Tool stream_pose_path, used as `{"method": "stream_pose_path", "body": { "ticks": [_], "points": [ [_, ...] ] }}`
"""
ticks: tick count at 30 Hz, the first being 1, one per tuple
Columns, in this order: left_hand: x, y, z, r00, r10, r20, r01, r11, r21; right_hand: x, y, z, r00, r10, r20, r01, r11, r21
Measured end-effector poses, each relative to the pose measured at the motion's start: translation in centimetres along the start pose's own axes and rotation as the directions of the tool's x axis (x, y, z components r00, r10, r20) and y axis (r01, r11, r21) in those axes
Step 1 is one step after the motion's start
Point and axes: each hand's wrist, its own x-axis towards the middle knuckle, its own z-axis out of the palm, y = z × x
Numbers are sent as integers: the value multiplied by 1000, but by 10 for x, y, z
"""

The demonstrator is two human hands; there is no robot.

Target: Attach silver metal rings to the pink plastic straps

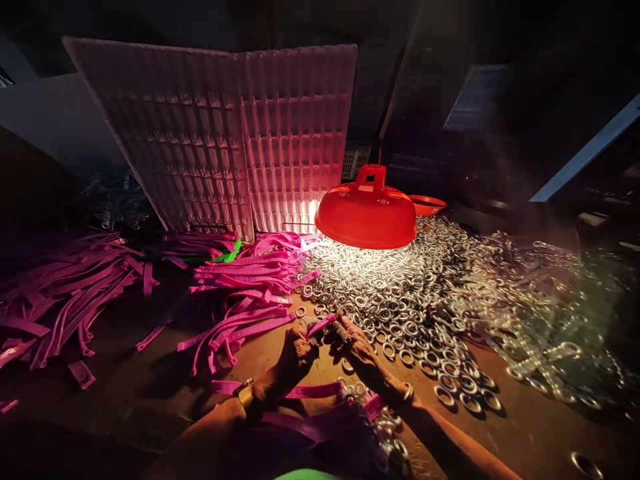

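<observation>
Head view: left hand [296, 350] and right hand [353, 340] both pinch a flat, narrow pink strap [320, 325].

I see a dark room. A red lamp [369, 213] hangs low and lights the brown table [150, 373]. Far behind it, two ribbed white panels [225, 133] stand leaning.

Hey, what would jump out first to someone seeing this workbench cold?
The glowing red lamp hanging low at centre, lighting a heap of metal rings spread to the right. Pink straps lie piled at left. In front, the left hand and right hand pinch one pink strap end together.
</observation>
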Motion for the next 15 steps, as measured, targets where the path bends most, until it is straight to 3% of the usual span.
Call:
{"method": "stream_pose_path", "body": {
  "ticks": [3, 8, 11, 15],
  "points": [
    [-4, 11, 9, 998, -65, 2, 65, 998, 23, -10, 0, 2, 995, -82, -55, 78, 995, -68],
    [-9, 19, 19, 990, -136, 45, 139, 988, -74, -8, 0, 7, 967, -240, -91, 212, 947, -242],
    [-12, 21, 17, 968, -242, 58, 248, 959, -138, -5, 6, 10, 930, -356, -95, 306, 890, -339],
    [-17, 25, 6, 913, -401, 76, 409, 896, -175, -3, 19, 19, 918, -374, -130, 319, 894, -316]
  ]
}}
